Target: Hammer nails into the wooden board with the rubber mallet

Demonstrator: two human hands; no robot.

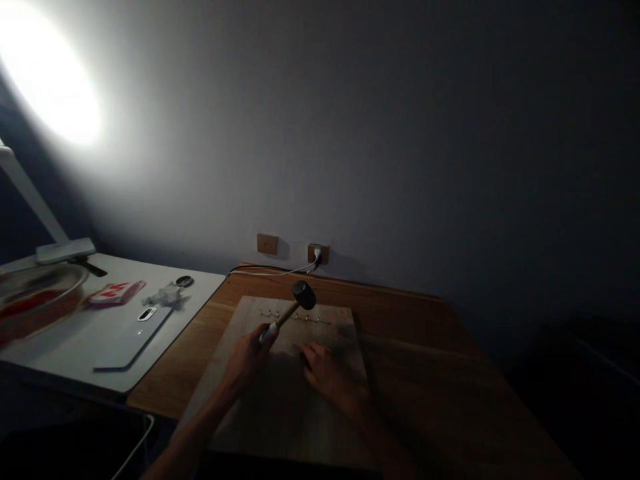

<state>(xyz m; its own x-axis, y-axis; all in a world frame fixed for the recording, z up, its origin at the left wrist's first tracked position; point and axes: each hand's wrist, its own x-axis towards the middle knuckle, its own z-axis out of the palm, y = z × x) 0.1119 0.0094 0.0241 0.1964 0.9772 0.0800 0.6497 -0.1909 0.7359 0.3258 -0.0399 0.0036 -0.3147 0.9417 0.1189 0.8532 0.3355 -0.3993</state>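
My left hand (pixel 250 357) is closed round the handle of a black-headed mallet (pixel 303 295), which is raised and tilted up to the right above a pale wooden board (pixel 280 413). My right hand (pixel 323 367) rests on the board just right of the left hand; its fingers are curled together near the board's middle, and what they pinch, if anything, is too dark to see. A row of several small nails (pixel 295 316) stands near the board's far edge, below the mallet head.
The board lies on a brown wooden table (pixel 425 373) against a grey wall with two sockets (pixel 318 253) and a plugged white cable. A white side table (pixel 75 333) at left carries a bowl (pixel 35 293), a red packet (pixel 114 292) and small items. A bright lamp glares top left.
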